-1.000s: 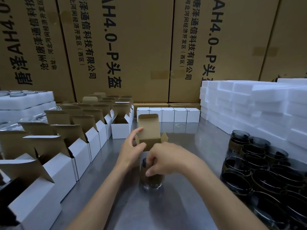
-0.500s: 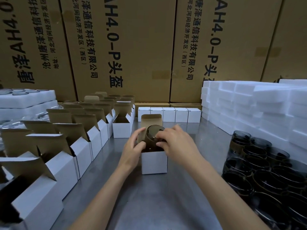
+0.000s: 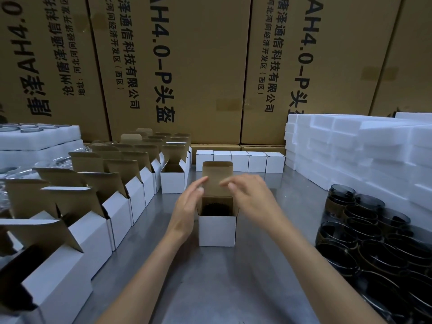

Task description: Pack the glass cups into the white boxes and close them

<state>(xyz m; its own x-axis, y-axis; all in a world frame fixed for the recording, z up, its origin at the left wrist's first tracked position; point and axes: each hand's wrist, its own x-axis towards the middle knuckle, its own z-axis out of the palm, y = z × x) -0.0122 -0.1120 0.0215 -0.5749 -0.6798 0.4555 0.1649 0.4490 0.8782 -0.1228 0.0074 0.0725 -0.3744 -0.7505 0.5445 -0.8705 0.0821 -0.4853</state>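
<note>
Grey metal surface (image 3: 233, 288), matte, runs from your near edge to the far wall.

Nearest, right: cluster of dark glass cups (image 3: 374, 242), packed rim to rim, some stacked.

Nearest, left: rows of open white boxes (image 3: 117, 211), brown lids upright, standing side by side along the left of the surface and receding toward the wall.

Centre: one white box (image 3: 217, 231) standing upright, well apart from the cups. Its brown lid flap (image 3: 217, 174) is raised at the back, and the side flaps are open. One glass cup (image 3: 216, 209) sits inside, its dark rim visible just below the opening.

Your left hand (image 3: 187, 206): fingers extended and loosely spread beside the box's left upper edge, fingertips near the lid flap; whether they touch it cannot be told. It grips nothing.

Your right hand (image 3: 250, 195): fingers extended and apart, hovering over the box's right upper side, fingertips near the lid flap. It grips nothing.

Further, centre: row of five closed white boxes (image 3: 240, 161), touching side to side.

Further, right: stacked white foam blocks (image 3: 350, 146).

Further, left: white foam trays (image 3: 39, 139).

Farthest: wall of large brown cartons (image 3: 198, 66) with black printed lettering.
</note>
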